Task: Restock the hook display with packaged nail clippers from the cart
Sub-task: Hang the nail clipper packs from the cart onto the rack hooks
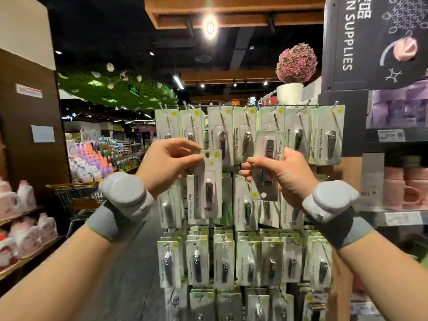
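Note:
A hook display [249,107] stands in front of me, hung with several rows of packaged nail clippers on white and green cards. My left hand [168,164] pinches the top corner of one packaged nail clipper [208,185], which hangs upright in front of the second row. My right hand [282,174] grips a second packaged nail clipper [267,163], held upside down and slightly tilted before the top row. Both wrists carry grey bands with white sensor pods.
A metal shopping cart [76,200] stands behind my left arm. Shelves of pink and white bottles [25,218] line the left. Right of the display, shelves hold pink mugs [407,188] under a dark hanging sign [375,42]. A potted pink plant [294,72] sits above the display.

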Motion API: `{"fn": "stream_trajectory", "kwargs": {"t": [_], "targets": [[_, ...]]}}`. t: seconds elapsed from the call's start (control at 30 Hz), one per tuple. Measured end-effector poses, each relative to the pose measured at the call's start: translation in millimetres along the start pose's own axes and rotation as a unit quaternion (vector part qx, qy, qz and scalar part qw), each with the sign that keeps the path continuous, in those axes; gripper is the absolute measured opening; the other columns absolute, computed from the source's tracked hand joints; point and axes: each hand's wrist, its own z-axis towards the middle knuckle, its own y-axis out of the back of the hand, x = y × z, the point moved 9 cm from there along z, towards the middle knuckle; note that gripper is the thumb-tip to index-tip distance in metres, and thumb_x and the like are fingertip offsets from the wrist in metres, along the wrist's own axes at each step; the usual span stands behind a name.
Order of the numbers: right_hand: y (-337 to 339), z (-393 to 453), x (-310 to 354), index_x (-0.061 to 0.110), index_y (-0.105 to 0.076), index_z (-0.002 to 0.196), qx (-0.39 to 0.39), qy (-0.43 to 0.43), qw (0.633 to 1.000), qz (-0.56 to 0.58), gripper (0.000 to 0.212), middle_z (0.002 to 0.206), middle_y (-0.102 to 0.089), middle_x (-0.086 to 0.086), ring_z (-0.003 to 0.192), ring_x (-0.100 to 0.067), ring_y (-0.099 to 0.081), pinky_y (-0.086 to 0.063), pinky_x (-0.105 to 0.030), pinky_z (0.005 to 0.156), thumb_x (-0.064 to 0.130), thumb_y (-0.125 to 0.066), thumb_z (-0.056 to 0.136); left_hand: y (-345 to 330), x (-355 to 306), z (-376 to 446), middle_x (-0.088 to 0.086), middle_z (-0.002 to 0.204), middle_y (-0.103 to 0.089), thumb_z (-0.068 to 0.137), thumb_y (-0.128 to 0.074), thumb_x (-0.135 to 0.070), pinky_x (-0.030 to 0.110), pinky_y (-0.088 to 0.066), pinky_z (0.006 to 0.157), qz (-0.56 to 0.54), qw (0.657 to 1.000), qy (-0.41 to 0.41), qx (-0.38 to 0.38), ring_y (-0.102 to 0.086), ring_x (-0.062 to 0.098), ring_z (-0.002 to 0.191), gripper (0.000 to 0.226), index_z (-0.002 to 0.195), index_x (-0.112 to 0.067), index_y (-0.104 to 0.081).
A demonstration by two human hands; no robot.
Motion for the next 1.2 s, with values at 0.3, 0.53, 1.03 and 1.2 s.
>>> {"fn": "stream_trajectory", "kwargs": {"t": [0.3, 0.53, 1.03, 1.2], "targets": [[-74, -5, -21, -0.003, -0.058, 0.080, 0.082, -0.005, 0.995, -0.059, 0.013, 0.089, -0.069, -0.030, 0.080, -0.036, -0.068, -0.057, -0.047, 0.079, -0.003, -0.071, 0.076, 75, 37, -17, 0.007, 0.076, -0.072, 0.080, -0.071, -0.010, 0.019, -0.048, 0.049, 0.143, 0.988, 0.036, -0.045, -0.064, 0.010, 0.058, 0.005, 0.084, -0.008, -0.072], [-124, 4, -53, -0.007, -0.059, 0.103, 0.097, -0.040, 0.989, -0.109, 0.068, 0.104, -0.069, -0.022, 0.105, -0.035, -0.065, -0.049, -0.049, 0.096, 0.031, -0.090, 0.055, 84, 67, -11, 0.009, 0.073, -0.071, 0.082, -0.070, -0.005, 0.036, -0.059, 0.062, 0.160, 0.984, 0.054, -0.053, -0.066, 0.019, 0.057, 0.010, 0.076, -0.013, -0.069], [-133, 15, -64, 0.003, -0.065, 0.086, 0.099, -0.008, 0.987, -0.123, 0.021, 0.089, -0.072, -0.020, 0.091, -0.035, -0.069, -0.053, -0.050, 0.088, 0.015, -0.078, 0.075, 67, 92, -2, 0.009, 0.075, -0.071, 0.085, -0.067, -0.011, 0.040, -0.059, 0.070, 0.188, 0.979, 0.076, -0.031, -0.070, 0.022, 0.065, 0.001, 0.086, -0.011, -0.068], [-135, 5, -65, 0.000, -0.059, 0.096, 0.146, -0.107, 0.981, 0.067, 0.015, 0.082, -0.070, -0.017, 0.069, -0.022, -0.070, -0.060, -0.032, 0.065, 0.014, -0.054, 0.093, 71, 59, -1, 0.001, 0.088, -0.061, 0.085, -0.067, -0.022, 0.030, -0.046, 0.077, 0.337, 0.937, -0.027, -0.085, -0.055, 0.017, 0.078, 0.012, 0.096, -0.018, -0.068]]}}
